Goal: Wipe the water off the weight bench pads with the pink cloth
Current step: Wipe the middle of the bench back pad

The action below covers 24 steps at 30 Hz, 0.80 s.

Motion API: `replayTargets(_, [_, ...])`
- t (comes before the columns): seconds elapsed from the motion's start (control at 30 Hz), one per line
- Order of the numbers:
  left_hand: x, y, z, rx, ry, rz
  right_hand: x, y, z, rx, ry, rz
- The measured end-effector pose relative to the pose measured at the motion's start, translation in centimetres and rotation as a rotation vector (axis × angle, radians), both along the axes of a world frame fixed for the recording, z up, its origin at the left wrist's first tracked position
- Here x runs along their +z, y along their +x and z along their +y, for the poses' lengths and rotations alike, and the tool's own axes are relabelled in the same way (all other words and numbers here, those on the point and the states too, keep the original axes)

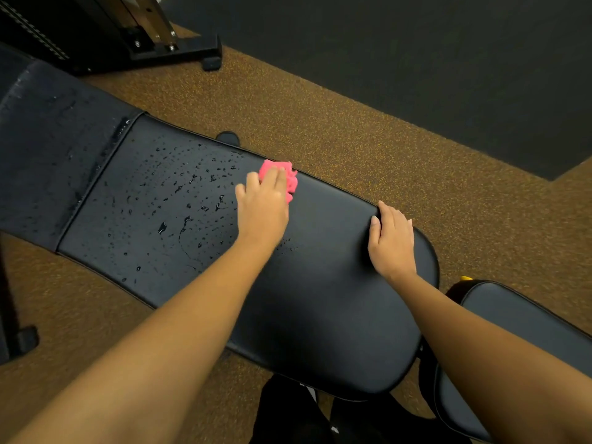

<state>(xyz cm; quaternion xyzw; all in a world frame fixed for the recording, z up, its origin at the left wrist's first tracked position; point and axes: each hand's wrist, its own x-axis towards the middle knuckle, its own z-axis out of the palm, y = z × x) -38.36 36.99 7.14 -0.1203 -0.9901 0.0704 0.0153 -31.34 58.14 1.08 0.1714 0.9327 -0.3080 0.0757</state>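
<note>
A long black back pad point(320, 299) of the weight bench runs from upper left to lower right. Water drops point(179, 203) cover its left half; the right half looks dry. My left hand point(262, 206) presses the bunched pink cloth point(290, 179) onto the pad near its far edge, just right of the drops. My right hand point(392, 241) lies flat on the pad's far right edge, fingers curled over the rim, holding nothing. A wet dark section point(48, 149) of the bench continues to the left. A second black pad point(512, 341) sits at the lower right.
The bench stands on speckled brown rubber flooring point(352, 129), with a dark mat point(416, 59) beyond. A black machine frame with a foot point(179, 49) is at the upper left. A bench leg point(25, 341) is at the left edge. My dark-clad legs point(288, 415) are below.
</note>
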Motion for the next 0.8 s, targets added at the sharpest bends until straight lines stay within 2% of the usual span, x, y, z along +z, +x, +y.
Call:
replayTargets(0.1, [0.8, -1.7, -1.8, -0.035, -0.005, 0.034, 0.1, 0.0, 0.3, 0.027, -0.007, -0.014])
replayTargets(0.23, [2.4, -3.0, -2.4, 0.184, 0.112, -0.098, 0.2, -0.1, 0.7, 0.049, -0.010, -0.041])
replayTargets(0.37, [2.8, -0.6, -2.8, 0.223, 0.311, 0.003, 0.9, -0.2, 0.0, -0.007, -0.052, -0.073])
replayTargets(0.5, [1.7, 4.8, -2.2, 0.070, 0.339, 0.104, 2.1, 0.4, -2.4, 0.013, -0.059, 0.032])
replayTargets(0.67, [-0.7, 9.3, -1.1, -0.179, 0.259, 0.012, 2.1, 0.5, -4.7, 0.121, -0.022, 0.017])
replayTargets(0.8, [-1.0, 9.5, -1.1, -0.175, 0.179, 0.005, 1.8, 0.3, -4.7, 0.141, 0.014, -0.028])
